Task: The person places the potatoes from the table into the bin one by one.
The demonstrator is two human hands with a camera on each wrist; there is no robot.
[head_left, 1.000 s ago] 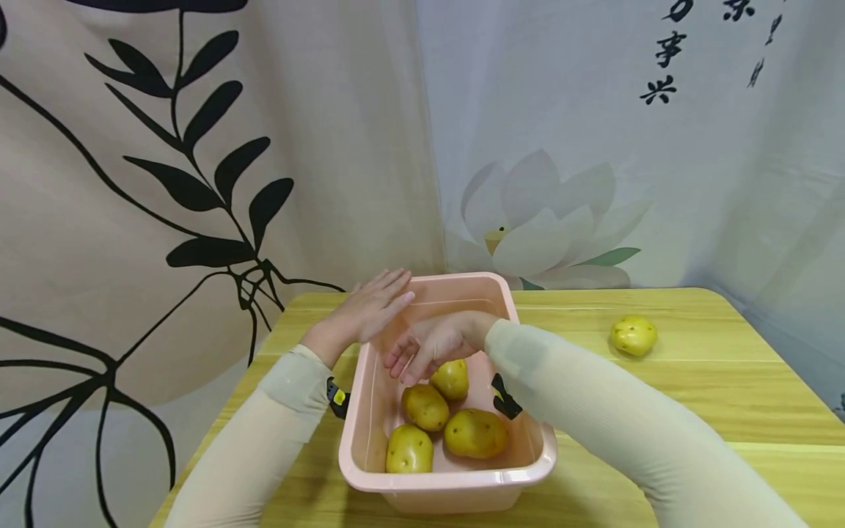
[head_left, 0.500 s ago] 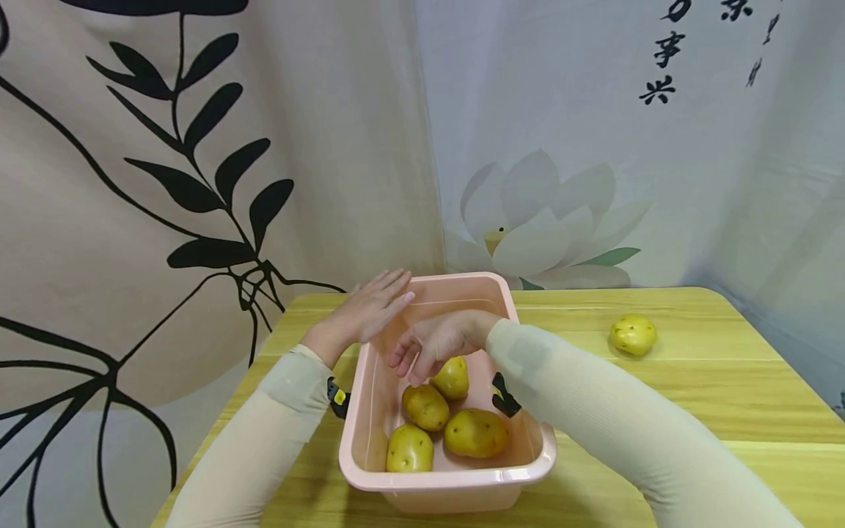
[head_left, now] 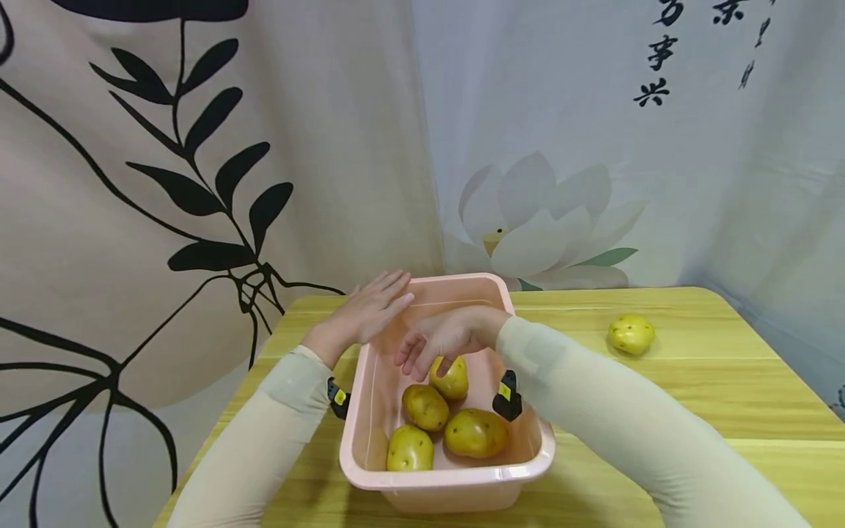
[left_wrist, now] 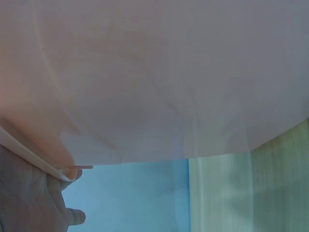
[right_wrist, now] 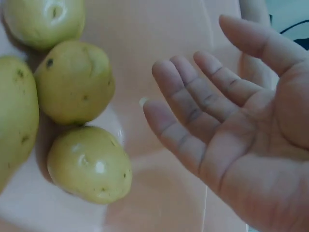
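Note:
A pink plastic basin (head_left: pixel 449 481) stands on the table with several yellow potatoes inside. My left hand (head_left: pixel 363 311) lies over the basin's left rim, fingers straight; in the left wrist view its palm (left_wrist: pixel 29 195) is against the rim beside the outer wall. Inside the basin hovers my right hand (head_left: pixel 455 339), palm turned down and fingers loosely bent, with nothing in it. Beneath its fingers is the farthest potato (head_left: pixel 452 383), partly covered in the head view. A gap separates the fingers from the nearest potato (right_wrist: pixel 91 164) in the right wrist view.
One more potato (head_left: pixel 631 334) lies on the wooden table (head_left: pixel 700 396) to the right of the basin. Behind the table's far edge hangs a printed curtain (head_left: pixel 343 147). Black wrist cameras (head_left: pixel 507 396) are strapped to both wrists.
My right hand has shifted slightly to the right and its fingers have loosened. The left hand, the basin and the potatoes stay where they were.

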